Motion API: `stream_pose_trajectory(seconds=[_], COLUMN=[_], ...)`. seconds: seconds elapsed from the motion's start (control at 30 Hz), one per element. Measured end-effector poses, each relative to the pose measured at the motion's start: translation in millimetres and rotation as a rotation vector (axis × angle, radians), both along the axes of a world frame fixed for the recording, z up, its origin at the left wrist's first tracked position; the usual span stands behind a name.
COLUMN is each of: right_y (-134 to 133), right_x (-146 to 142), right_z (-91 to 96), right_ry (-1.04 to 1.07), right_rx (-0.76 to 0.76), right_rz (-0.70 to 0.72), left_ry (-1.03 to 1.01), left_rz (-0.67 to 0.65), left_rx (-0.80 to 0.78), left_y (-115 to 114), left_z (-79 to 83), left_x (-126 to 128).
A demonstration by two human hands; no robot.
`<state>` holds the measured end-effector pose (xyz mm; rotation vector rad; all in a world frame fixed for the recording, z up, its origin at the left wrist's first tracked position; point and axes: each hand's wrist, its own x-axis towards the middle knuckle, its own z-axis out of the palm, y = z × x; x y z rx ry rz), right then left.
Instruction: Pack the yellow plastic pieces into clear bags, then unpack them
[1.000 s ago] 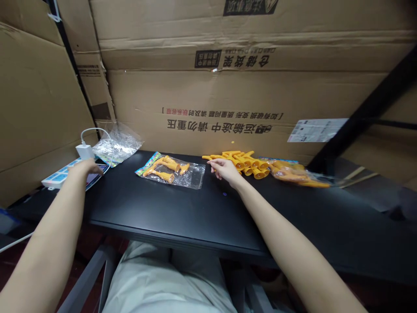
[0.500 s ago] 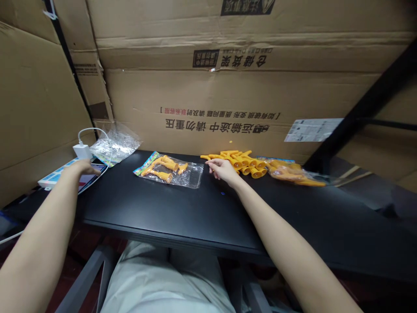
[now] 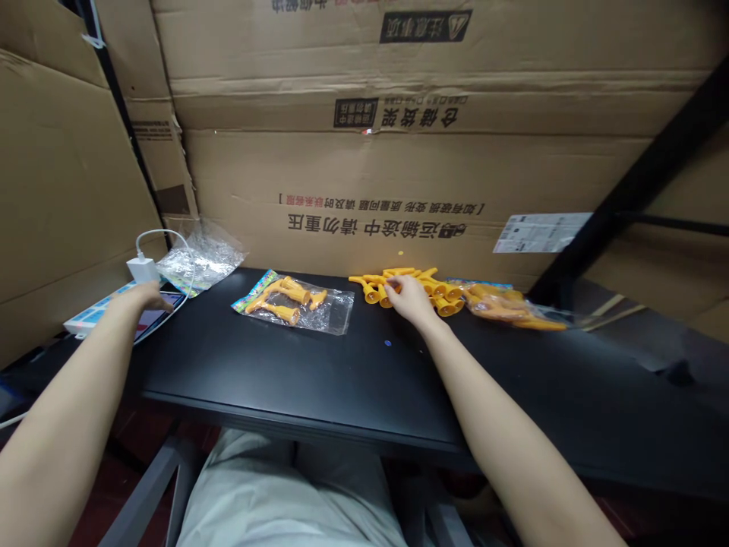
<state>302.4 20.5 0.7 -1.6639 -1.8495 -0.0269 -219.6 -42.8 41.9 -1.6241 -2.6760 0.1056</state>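
Observation:
My right hand (image 3: 411, 301) is over a pile of yellow-orange plastic horn-shaped pieces (image 3: 447, 305) with flared ends, at the back of the table. Its fingers are loosely bent and touch the pile, with no piece plainly gripped; some fingertips are hard to make out. My left hand (image 3: 140, 295) lies at the far left over a phone or tablet (image 3: 149, 317), fingers stretched towards its screen. Left of the pile, a clear bag with a colourful header (image 3: 336, 313) holds several similar pieces. Another filled clear bag (image 3: 501, 304) lies to its right.
A white charger (image 3: 142, 267) with a cable sits on a white and blue power strip (image 3: 91, 311). Crumpled clear plastic packaging (image 3: 205, 258) lies behind. Cardboard walls (image 3: 319, 167) stand around the black table (image 3: 256, 372). A small blue disc (image 3: 388, 343) lies near the front of the pile.
My right hand has moved right, from the pile's left end onto its middle, uncovering flared ends at the left. My left hand stays at the screen. The camera view has shifted slightly.

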Motion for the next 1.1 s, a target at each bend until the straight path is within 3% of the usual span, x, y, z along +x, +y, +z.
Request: stream_pose_trajectory(seconds=[0.03,0.1,0.2,0.27,0.37,0.5,0.57,0.73,0.97,1.1], right_y=[-1.7,-4.8,-7.7,-8.1,-8.5,-10.4,-11.1,-10.9,-25.2,-38.3], right_x=[-3.7,-13.2,-28.0,-35.8,-43.2,-46.4,-45.9,-44.9,-56.4,-69.6], right_z=[-1.7,-5.3,-10.8,-13.6,-15.6,-14.5,-13.9,-13.7,-0.4,4.2], right_ry=[-0.054,-0.164,-0.334,-0.426,-0.500,-0.538,-0.536,-0.484,-0.330,-0.297], right_rx=[-0.007,-0.016,-0.032,-0.022,0.009,-0.014,-0.023,0.032,0.226,0.184], right_rz=[0.019,0.037,-0.004,-0.048,-0.080,-0.089,-0.088,-0.038,0.071,0.092], left_ry=[-0.019,0.019,0.133,0.099,-0.098,-0.298,-0.341,-0.330,-0.315,-0.331], left_rz=[0.065,0.050,-0.190,-0.409,-0.787,-0.972,-0.972,-0.777,-0.706,-0.689], left_rx=[-0.041,0.000,0.225,0.327,0.334,0.243,0.211,0.171,0.166,0.204], left_y=[-1.1,-1.8,4.5,14.5,34.8,59.2,67.1,75.9,79.9,79.1], left_z=[5.8,15.5,18.6,11.5,-7.7,-36.3,-50.0,-76.1,-81.8,-84.2], left_x=[9.1,30.2,67.2,94.3,133.5,167.7,174.5,171.9,156.9,151.8])
